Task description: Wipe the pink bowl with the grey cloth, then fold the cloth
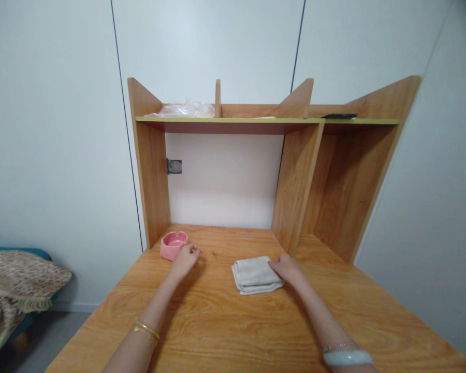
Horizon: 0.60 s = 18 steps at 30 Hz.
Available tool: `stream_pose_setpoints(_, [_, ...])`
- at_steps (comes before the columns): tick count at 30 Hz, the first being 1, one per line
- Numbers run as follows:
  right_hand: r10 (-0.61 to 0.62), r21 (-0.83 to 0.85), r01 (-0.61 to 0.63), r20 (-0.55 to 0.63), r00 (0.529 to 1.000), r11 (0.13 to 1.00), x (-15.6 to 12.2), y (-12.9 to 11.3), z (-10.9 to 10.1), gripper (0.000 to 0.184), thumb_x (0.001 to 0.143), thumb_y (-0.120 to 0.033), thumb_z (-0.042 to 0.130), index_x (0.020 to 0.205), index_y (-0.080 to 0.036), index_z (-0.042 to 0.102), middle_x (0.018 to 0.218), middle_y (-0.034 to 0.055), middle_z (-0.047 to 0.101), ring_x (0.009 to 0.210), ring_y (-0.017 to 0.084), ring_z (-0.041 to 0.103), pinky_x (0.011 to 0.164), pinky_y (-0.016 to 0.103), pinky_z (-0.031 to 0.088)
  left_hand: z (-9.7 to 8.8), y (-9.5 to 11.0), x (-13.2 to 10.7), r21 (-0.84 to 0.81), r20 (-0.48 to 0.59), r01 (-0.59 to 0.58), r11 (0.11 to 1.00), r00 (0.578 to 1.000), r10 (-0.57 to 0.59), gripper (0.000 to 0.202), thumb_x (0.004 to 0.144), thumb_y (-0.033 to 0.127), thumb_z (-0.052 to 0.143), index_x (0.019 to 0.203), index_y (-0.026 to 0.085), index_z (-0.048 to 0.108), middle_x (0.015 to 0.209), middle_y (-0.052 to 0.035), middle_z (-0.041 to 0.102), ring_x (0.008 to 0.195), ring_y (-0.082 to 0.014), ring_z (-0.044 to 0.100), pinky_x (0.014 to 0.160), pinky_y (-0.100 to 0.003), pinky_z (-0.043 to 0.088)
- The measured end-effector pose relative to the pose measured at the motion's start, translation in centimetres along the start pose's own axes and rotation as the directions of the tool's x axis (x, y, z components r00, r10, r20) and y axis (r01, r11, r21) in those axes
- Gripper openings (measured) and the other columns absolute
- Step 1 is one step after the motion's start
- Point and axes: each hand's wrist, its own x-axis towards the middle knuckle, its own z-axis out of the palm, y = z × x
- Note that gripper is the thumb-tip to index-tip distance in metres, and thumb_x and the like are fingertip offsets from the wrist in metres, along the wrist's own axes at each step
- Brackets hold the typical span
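A small pink ashtray-like dish (173, 243) sits on the wooden desk (225, 321) near the left upright of the hutch. My left hand (185, 260) rests beside it with fingers curled, touching its right side. A folded beige cloth (254, 274) lies in the middle of the desk. My right hand (288, 268) lies on the cloth's right edge, with its fingers pressed on the fabric.
A wooden hutch (295, 186) stands at the back of the desk with vertical dividers. Its top shelf (264, 120) carries a clear plastic bag (184, 109) and a dark flat object (338, 116). A bed with a patterned blanket (15, 280) is at the far left.
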Motion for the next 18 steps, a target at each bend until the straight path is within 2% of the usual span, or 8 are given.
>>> stream_pose_setpoints(2, [-0.008, 0.053, 0.005, 0.072, 0.997, 0.999, 0.0, -2.0, 1.3, 0.028, 0.075, -0.028, 0.053, 0.052, -0.012, 0.057, 0.055, 0.004, 0.058, 0.054, 0.013, 0.054, 0.044, 0.021, 0.03, 0.4, 0.0, -0.6, 0.051, 0.135, 0.017, 0.999, 0.991, -0.024, 0.018, 0.085, 0.027, 0.047, 0.091, 0.012, 0.056, 0.084, -0.0028, 0.059, 0.071, -0.0127, 0.057, 0.066, -0.03, 0.047])
stream_pose_setpoints(4, [-0.019, 0.111, 0.002, 0.152, 0.988, 0.994, -0.2, -4.0, 2.6, 0.024, 0.079, -0.03, 0.051, 0.072, -0.01, 0.062, 0.074, 0.0052, 0.062, 0.066, 0.015, 0.057, 0.053, 0.022, 0.04, 0.3, -0.3, -1.1, 0.097, 0.225, 0.039, 0.995, 0.973, -0.06, 0.025, 0.085, 0.033, 0.048, 0.097, 0.013, 0.054, 0.09, -0.0032, 0.058, 0.074, -0.0128, 0.057, 0.066, -0.031, 0.048])
stream_pose_setpoints(6, [-0.031, 0.165, -0.008, 0.233, 0.972, 0.986, -0.5, -5.8, 3.9, 0.028, 0.083, -0.033, 0.049, 0.102, -0.013, 0.055, 0.102, 0.0052, 0.057, 0.084, 0.017, 0.056, 0.07, 0.033, 0.048, -0.1, -0.7, -1.6, 0.13, 0.267, 0.059, 0.99, 0.959, -0.092, 0.029, 0.083, 0.038, 0.048, 0.085, 0.01, 0.058, 0.078, -0.0025, 0.059, 0.065, -0.0128, 0.056, 0.059, -0.027, 0.046])
stream_pose_setpoints(7, [-0.039, 0.191, -0.013, 0.266, 0.963, 0.982, -0.7, -6.6, 4.5, 0.03, 0.083, -0.032, 0.05, 0.108, -0.015, 0.052, 0.108, 0.0057, 0.054, 0.09, 0.018, 0.055, 0.074, 0.036, 0.047, -0.4, -0.9, -1.7, 0.139, 0.273, 0.071, 0.988, 0.956, -0.107, 0.033, 0.082, 0.041, 0.049, 0.073, 0.01, 0.058, 0.067, -0.0015, 0.057, 0.058, -0.0125, 0.054, 0.052, -0.025, 0.042])
stream_pose_setpoints(9, [-0.057, 0.236, -0.022, 0.321, 0.945, 0.971, -1.2, -8.1, 5.8, 0.032, 0.083, -0.032, 0.049, 0.111, -0.016, 0.049, 0.111, 0.0062, 0.052, 0.093, 0.018, 0.054, 0.077, 0.038, 0.047, -0.9, -1.3, -1.8, 0.144, 0.271, 0.094, 0.985, 0.954, -0.13, 0.039, 0.076, 0.043, 0.051, 0.052, 0.012, 0.053, 0.048, 0.0008, 0.049, 0.046, -0.0117, 0.046, 0.043, -0.023, 0.032])
stream_pose_setpoints(11, [-0.072, 0.272, -0.03, 0.359, 0.93, 0.962, -1.6, -9.3, 6.9, 0.031, 0.083, -0.032, 0.049, 0.11, -0.016, 0.05, 0.111, 0.0065, 0.052, 0.092, 0.018, 0.054, 0.077, 0.038, 0.047, -1.3, -1.6, -1.8, 0.134, 0.259, 0.112, 0.985, 0.955, -0.144, 0.036, 0.07, 0.041, 0.055, 0.046, 0.014, 0.049, 0.042, 0.0025, 0.044, 0.041, -0.0108, 0.041, 0.04, -0.023, 0.026])
stream_pose_setpoints(15, [-0.102, 0.317, -0.034, 0.403, 0.909, 0.948, -2.1, -10.7, 8.3, 0.031, 0.084, -0.032, 0.049, 0.11, -0.016, 0.049, 0.11, 0.0065, 0.052, 0.092, 0.018, 0.054, 0.077, 0.038, 0.047, -1.7, -2.2, -1.6, 0.109, 0.229, 0.131, 0.985, 0.961, -0.153, 0.025, 0.068, 0.03, 0.061, 0.052, 0.013, 0.05, 0.045, 0.0047, 0.044, 0.043, -0.0098, 0.043, 0.041, -0.022, 0.027])
stream_pose_setpoints(18, [-0.123, 0.34, -0.027, 0.413, 0.903, 0.94, -2.2, -10.7, 8.6, 0.031, 0.083, -0.032, 0.049, 0.11, -0.016, 0.049, 0.11, 0.0062, 0.053, 0.092, 0.018, 0.054, 0.077, 0.038, 0.047, -2.1, -2.7, -1.4, 0.106, 0.201, 0.156, 0.982, 0.964, -0.175, 0.021, 0.077, 0.029, 0.057, 0.066, 0.011, 0.054, 0.057, 0.0039, 0.051, 0.05, -0.0089, 0.049, 0.047, -0.021, 0.038])
